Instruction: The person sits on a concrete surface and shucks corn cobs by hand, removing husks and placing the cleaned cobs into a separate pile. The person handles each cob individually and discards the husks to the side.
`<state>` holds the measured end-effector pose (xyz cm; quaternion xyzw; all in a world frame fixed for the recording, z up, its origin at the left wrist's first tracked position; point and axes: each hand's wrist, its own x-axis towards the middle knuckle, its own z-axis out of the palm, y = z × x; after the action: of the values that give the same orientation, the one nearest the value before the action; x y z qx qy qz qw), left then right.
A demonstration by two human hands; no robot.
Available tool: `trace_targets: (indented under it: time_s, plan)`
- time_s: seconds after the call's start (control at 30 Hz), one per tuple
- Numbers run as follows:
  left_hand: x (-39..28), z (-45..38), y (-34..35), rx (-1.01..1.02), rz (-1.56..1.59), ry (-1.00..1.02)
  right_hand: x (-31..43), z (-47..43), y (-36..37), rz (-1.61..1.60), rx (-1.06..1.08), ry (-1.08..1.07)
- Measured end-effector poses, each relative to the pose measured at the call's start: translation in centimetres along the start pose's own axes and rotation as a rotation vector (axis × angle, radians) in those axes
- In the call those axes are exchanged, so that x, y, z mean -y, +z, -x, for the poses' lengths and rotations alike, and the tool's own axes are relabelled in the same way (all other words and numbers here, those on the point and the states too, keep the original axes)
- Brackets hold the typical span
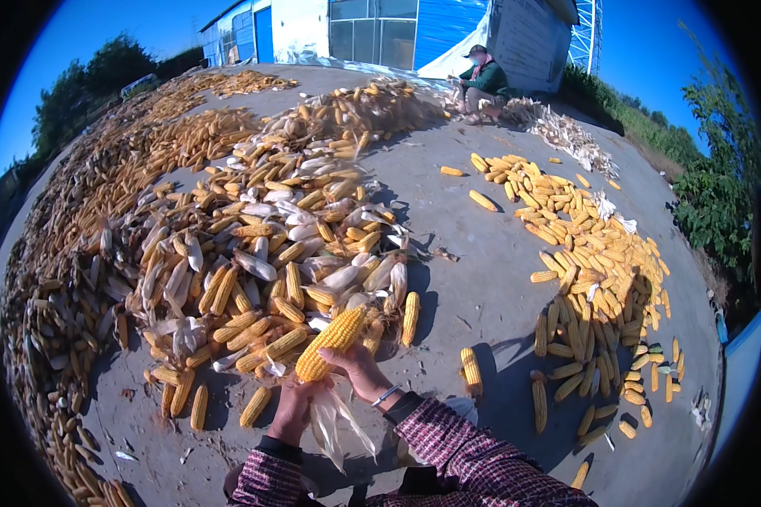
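A yellow corn cob (333,339) is held up between my two hands, its kernels bare. My left hand (293,405) grips the lower end, where pale peeled husk (331,421) hangs down. Around the cob's right side my right hand (357,369) is closed, with a bracelet on that wrist. Just beyond my hands lies the big heap of corn (273,253), some cobs bare and others still in dry husks. A loose cob (471,367) rests on the concrete to the right of my right hand.
Husked cobs form a pile (593,272) at the right. Farther off, a person (484,81) sits low beside loose husks (567,136), before a blue and white building (368,32). Grey concrete (456,279) runs between heap and pile. Green bushes (720,209) border the right side.
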<state>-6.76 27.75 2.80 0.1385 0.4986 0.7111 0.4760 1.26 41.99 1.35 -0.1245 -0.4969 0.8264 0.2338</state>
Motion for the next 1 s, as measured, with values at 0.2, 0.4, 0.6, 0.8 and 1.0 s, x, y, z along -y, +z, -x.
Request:
trace_targets:
  time_s: [0.2,0.4,0.6,0.8,1.0]
  plan:
    - [-0.6,0.6,1.1,0.077,-0.122,-0.034,-0.1,0.1,-0.3,-0.199,-0.033,0.093]
    - [1.5,-0.1,0.3,0.020,-0.485,-0.040,-0.1,0.1,-0.3,-0.167,-0.096,0.075]
    - [2.9,-0.3,-0.4,0.104,-0.721,-0.044,-0.6,0.1,-0.2,-0.069,-0.176,0.061]
    - [4.2,0.6,-0.1,0.279,-0.996,0.208,0.8,0.7,-1.4,-0.305,-0.113,0.472]
    - [2.3,1.3,0.2,0.198,-1.108,0.301,5.8,-0.3,-8.0,-0.686,-0.461,-0.065]
